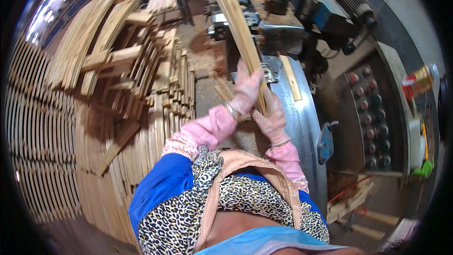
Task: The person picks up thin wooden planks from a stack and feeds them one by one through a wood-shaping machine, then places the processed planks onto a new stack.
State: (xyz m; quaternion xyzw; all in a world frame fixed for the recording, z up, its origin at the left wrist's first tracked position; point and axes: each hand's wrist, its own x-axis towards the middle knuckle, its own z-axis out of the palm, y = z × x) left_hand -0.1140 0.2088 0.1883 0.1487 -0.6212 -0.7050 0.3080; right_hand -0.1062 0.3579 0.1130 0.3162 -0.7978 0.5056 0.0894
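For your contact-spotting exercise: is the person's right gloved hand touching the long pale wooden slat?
Touching. The head view shows the right gloved hand wrapped around the lower end of the long pale wooden slat, with no gap.

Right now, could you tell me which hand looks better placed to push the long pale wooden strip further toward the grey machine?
Probably the left hand: it grips the long pale wooden strip higher up, nearer the grey machine. The right hand holds the lower end, suited to steadying.

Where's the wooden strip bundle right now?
In the head view, the wooden strip bundle is at centre top, held at its lower end by the left hand and right hand, angled up toward the woodworking machine, right of the stacked slats.
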